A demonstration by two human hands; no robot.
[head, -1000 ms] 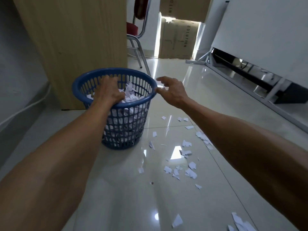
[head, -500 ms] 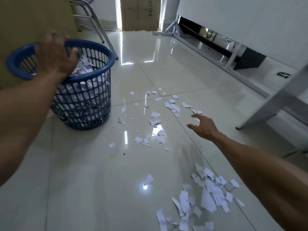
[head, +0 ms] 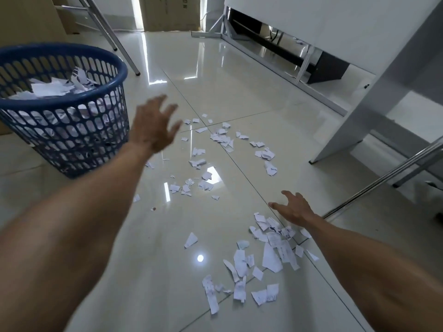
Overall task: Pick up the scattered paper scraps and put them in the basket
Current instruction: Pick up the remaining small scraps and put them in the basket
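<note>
left hand (head: pixel 154 127): fingers spread, palm down, empty, blurred; held in the air just right of the basket, not touching it
right hand (head: pixel 293 209): fingers spread, palm down, empty; low over the floor at the upper right edge of the near scrap pile, contact with the floor cannot be told
near paper scraps (head: pixel 259 257): white torn pieces, some printed, loose pile on the floor between the two forearms, closest pieces just beside the right hand
far paper scraps (head: pixel 223 140): smaller white bits strewn across the tile joints, beyond the right hand and right of the left hand
middle scraps (head: pixel 191 185): small cluster between the two piles, near a bright glare patch
basket (head: pixel 64 137): blue plastic lattice, upright on the floor at left, more than half full of white scraps
floor (head: pixel 148 271): glossy pale tiles, light reflections
chair leg (head: pixel 112 35): metal, slanted, behind the basket
table leg (head: pixel 374 92): white panel, standing at right
cardboard box (head: pixel 167 13): at the back wall
</note>
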